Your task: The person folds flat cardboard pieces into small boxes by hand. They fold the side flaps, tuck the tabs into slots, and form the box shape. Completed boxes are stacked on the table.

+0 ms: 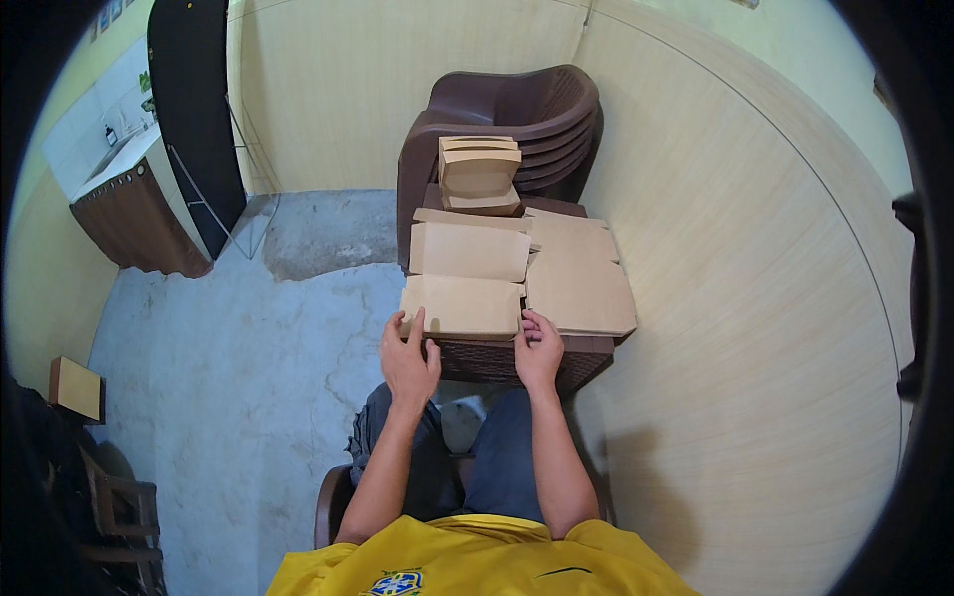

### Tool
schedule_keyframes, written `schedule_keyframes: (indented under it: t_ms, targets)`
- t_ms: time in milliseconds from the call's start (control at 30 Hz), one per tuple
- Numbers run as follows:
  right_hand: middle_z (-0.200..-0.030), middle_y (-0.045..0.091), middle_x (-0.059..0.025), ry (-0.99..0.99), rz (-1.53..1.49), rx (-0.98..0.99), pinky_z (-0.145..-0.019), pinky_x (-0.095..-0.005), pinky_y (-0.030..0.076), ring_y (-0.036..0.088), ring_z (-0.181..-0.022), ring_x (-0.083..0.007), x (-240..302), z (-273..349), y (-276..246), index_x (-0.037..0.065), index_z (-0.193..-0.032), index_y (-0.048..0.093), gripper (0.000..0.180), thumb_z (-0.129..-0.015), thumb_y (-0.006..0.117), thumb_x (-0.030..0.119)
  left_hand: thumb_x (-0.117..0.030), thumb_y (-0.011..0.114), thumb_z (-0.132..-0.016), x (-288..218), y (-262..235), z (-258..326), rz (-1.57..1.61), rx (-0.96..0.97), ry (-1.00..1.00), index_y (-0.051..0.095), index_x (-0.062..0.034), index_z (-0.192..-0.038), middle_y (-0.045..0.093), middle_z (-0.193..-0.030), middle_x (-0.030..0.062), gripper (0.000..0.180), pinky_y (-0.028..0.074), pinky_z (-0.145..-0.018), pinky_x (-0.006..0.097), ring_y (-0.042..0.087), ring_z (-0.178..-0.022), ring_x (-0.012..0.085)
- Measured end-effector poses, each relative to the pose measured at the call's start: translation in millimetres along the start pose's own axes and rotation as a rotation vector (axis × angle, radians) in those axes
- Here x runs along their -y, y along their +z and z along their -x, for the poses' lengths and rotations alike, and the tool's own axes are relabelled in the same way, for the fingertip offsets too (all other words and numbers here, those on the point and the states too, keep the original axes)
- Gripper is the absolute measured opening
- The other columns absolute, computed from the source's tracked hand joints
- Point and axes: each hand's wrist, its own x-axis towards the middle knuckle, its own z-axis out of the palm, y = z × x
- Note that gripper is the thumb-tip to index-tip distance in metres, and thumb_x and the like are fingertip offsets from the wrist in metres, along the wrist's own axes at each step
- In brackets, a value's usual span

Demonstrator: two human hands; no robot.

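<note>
Cardboard box (467,306) lies open at the frame's centre, lid panel (469,250) folded back, beyond our yellow shirt (477,548) with its crest (396,582). Our left hand (409,368) spreads fingers at its near left corner; our right hand (540,350) curls at its right end; we cannot tell whether either pinches. We judge we're shaping walls; the next move calls for squared corners. Right of it lie flat cardboard pieces (578,280); behind, folded cardboard (480,179), then stacked brown chairs (542,109). We can read no writing on the cardboard.
</note>
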Motion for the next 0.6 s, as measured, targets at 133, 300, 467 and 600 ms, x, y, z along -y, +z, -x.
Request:
schedule_keyframes:
  t_ms: [133,300,467,600]
  targets:
    - [-0.109,0.076,-0.0127,0.254,-0.443,0.005,-0.077,-0.0325,0.065,0.075,-0.089,-0.0193,3,7,9,-0.006,-0.131,0.07,0.035,-0.096,0.074,-0.003,-0.028,0.075,-0.096,-36,-1,4,-0.011,-0.079,0.227,0.071,-0.0077,-0.142,0.061,-0.147,0.02,0.051,0.034,-0.123,0.06,0.058,-0.138,0.0376]
    - [-0.104,0.076,-0.013,0.56,-0.739,0.139,-0.076,-0.0333,0.065,0.075,-0.09,-0.0196,11,17,5,-0.007,-0.129,0.067,0.033,-0.096,0.072,-0.003,-0.029,0.079,-0.096,-64,13,5,0.032,0.15,0.264,0.082,-0.0079,-0.114,0.079,-0.117,0.0096,0.028,0.038,-0.118,0.052,0.067,-0.124,0.0289]
    - [-0.107,0.077,-0.0118,0.705,-0.736,0.202,-0.076,-0.035,0.065,0.075,-0.09,-0.0199,20,25,-1,-0.001,-0.13,0.066,0.032,-0.099,0.07,-0.001,-0.021,0.079,-0.096,-61,21,5,0.08,0.232,0.14,0.086,-0.009,-0.108,0.083,-0.104,0.0089,0.018,0.042,-0.107,0.048,0.073,-0.108,0.0288]
    - [-0.109,0.077,-0.0113,0.675,-0.742,0.233,-0.075,-0.034,0.064,0.075,-0.091,-0.0187,24,32,1,-0.001,-0.129,0.066,0.031,-0.098,0.071,-0.001,-0.02,0.081,-0.095,-56,19,8,0.075,0.254,0.093,0.087,-0.0098,-0.108,0.084,-0.103,0.0085,0.018,0.043,-0.105,0.047,0.074,-0.104,0.0289]
